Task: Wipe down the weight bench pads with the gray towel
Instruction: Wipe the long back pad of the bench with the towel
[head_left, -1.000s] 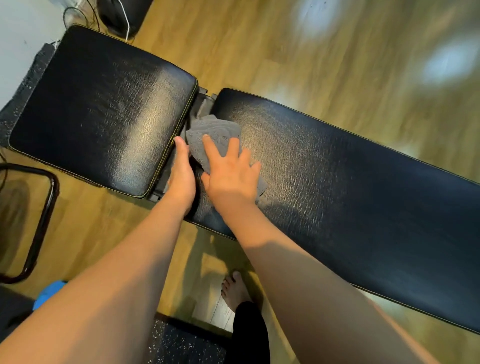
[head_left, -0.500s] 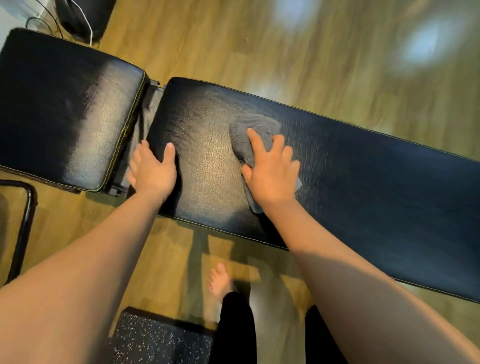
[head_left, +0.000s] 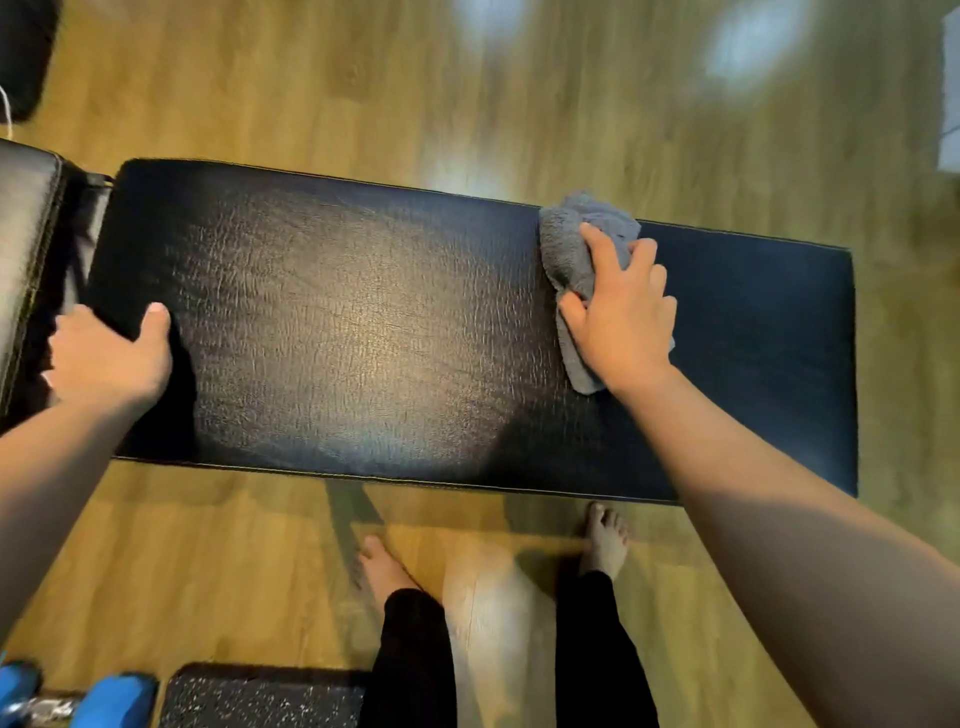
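I'm pressing the crumpled gray terry towel (head_left: 569, 249) with my right hand (head_left: 621, 317), fingers curled over it; the long black vinyl back pad (head_left: 337, 322) is running 9-to-3, unwiped end lying at 3 o'clock.

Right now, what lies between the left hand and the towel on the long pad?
Only bare black pad, with a glossy sheen, lies between the left hand and the towel, as the head view shows.

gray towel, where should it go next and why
Probably on toward the pad's far right end: the right hand presses the crumpled gray towel on the long black bench pad, with a bare stretch beyond it. The left hand braces the other end.
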